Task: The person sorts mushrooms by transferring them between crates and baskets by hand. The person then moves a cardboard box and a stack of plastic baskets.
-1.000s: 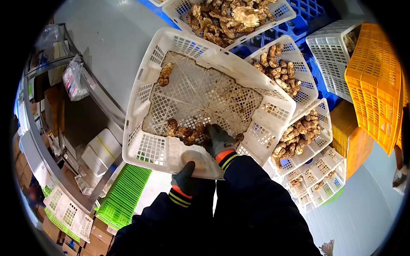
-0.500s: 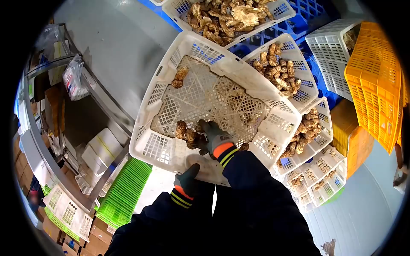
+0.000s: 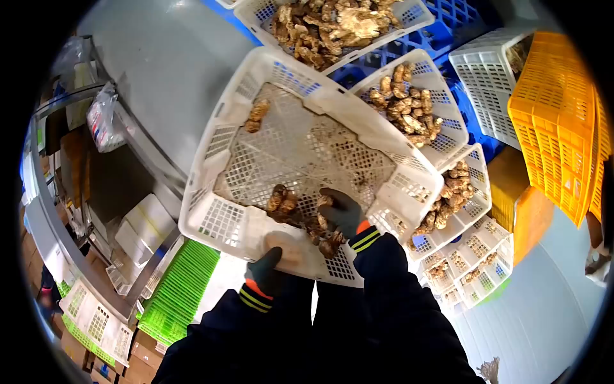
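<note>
A large white plastic crate (image 3: 211,144) tilts in front of me, its mesh floor dirty. Several brown-and-pale mushrooms (image 3: 282,200) lie in a row along its near side. A lone mushroom (image 3: 257,116) sits by the far left wall. My right hand (image 3: 343,214), in a dark glove, is inside the crate with its fingers curled on a mushroom (image 3: 324,206) at the row's right end; the palm hides part of the grip. My left hand (image 3: 263,269), also gloved, grips the near rim, thumb showing and the other fingers largely hidden.
Beyond and to the right stand white baskets of mushrooms (image 3: 409,112) on blue pallets (image 3: 441,38). Orange crates (image 3: 553,121) are stacked at the right. On the left are a metal-framed cart (image 3: 141,153) and a bright green slatted crate (image 3: 179,288).
My right hand has shifted right along the near side of the crate, uncovering more mushrooms. My left hand stays at the rim. The whole view has shifted slightly.
</note>
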